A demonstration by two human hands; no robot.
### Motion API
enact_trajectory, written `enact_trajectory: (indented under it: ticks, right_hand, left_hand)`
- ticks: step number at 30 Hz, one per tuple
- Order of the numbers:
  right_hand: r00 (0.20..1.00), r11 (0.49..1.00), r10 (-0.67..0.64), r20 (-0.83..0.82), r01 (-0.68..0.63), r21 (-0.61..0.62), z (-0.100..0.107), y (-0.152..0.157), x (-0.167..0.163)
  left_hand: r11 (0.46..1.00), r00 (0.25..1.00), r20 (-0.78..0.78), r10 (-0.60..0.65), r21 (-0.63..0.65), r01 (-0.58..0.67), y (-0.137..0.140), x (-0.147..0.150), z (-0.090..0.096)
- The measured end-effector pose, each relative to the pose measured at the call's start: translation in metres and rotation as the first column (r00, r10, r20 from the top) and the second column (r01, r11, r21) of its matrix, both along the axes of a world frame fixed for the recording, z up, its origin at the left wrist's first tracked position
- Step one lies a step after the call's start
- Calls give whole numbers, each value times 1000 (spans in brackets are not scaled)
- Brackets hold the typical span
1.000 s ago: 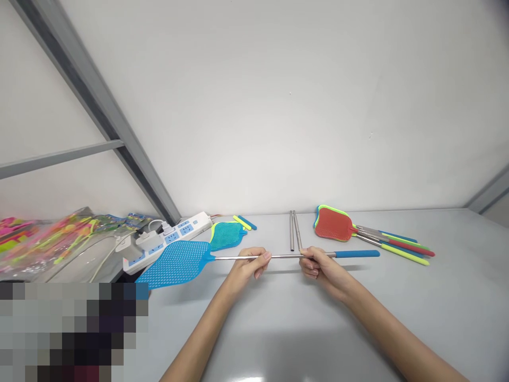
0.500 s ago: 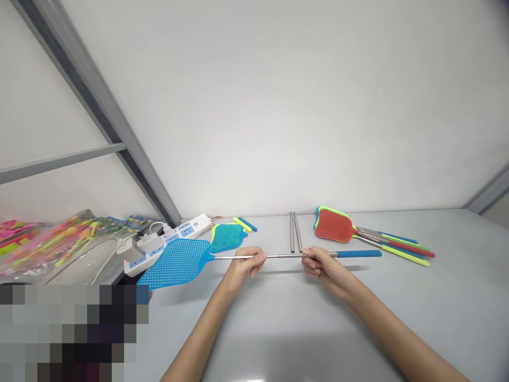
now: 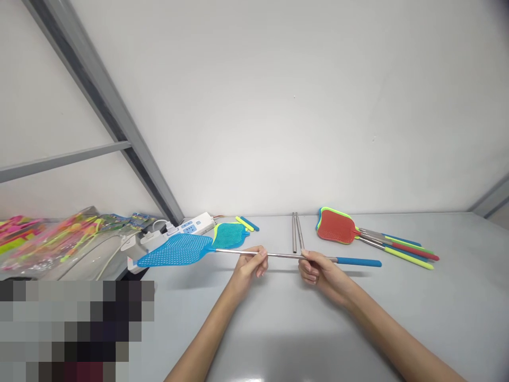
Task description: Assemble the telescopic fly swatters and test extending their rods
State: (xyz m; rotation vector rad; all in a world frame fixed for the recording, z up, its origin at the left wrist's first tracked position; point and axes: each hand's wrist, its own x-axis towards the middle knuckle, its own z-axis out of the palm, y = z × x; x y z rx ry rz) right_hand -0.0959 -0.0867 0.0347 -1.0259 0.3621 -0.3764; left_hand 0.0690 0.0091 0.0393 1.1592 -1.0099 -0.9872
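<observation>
A blue fly swatter (image 3: 175, 250) with a thin metal rod and a blue grip is held sideways above the table. My left hand (image 3: 251, 265) pinches the rod nearer the mesh head. Closer to the blue grip, my right hand (image 3: 320, 270) is closed round the rod. Behind my right hand lie two loose metal tubes (image 3: 295, 233), one partly hidden by the fingers. To the left rear rests a teal swatter head (image 3: 229, 236) over a yellow-green one, beside a yellow and a blue grip (image 3: 249, 223).
Several finished-looking swatters with a red head (image 3: 336, 227) on top lie stacked at the right rear. A white power strip (image 3: 194, 225) with plugs stands at the left, near bags of colourful items (image 3: 71, 233). A wall (image 3: 294, 132) rises behind the grey table (image 3: 270, 329).
The swatter has turned about its rod and tilted, its mesh head now higher and seen more edge-on. Both hands keep their grip on the rod. The view has shifted slightly.
</observation>
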Motion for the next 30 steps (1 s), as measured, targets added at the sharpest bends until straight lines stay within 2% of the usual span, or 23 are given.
enact_trajectory:
  ticks: [15, 19, 24, 30]
  right_hand:
    - [994, 994, 104, 26, -104, -26, -9, 14, 6]
    - [989, 988, 143, 36, -141, -67, -14, 22, 10]
    - [986, 986, 164, 29, -163, -48, -19, 24, 12]
    - [987, 987, 160, -4, -160, -32, -26, 18, 12]
  left_hand:
    - [998, 990, 137, -40, 55, 33, -5, -16, -13]
    - [991, 980, 174, -100, 104, 83, -5, -25, -15]
    - [960, 970, 102, -219, 199, 195, -6, -29, -19]
    - [925, 947, -96, -307, 203, 321, -9, -26, -24]
